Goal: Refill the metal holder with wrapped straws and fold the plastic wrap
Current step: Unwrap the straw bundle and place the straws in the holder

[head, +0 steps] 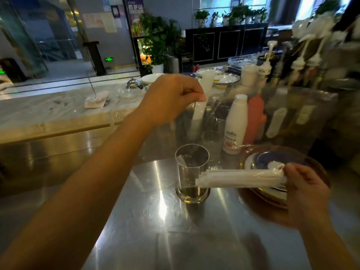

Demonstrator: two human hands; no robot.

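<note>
A shiny metal holder [187,184] stands upright on the steel counter, with one wrapped straw leaning inside it. My right hand [305,193] grips a bundle of white wrapped straws [239,178] by one end. The bundle lies level, and its free end reaches over the holder's right side. My left hand [171,98] is raised above and behind the holder with its fingers pinched together. A thin clear plastic wrap [116,119] hangs faintly from it, and its outline is hard to trace.
A white bottle [233,123] and a red squeeze bottle [255,119] stand just behind the holder. Stacked plates under a glass bowl [272,193] sit to its right. Syrup pump bottles [265,69] crowd the back right. A marble ledge [48,110] runs along the back left.
</note>
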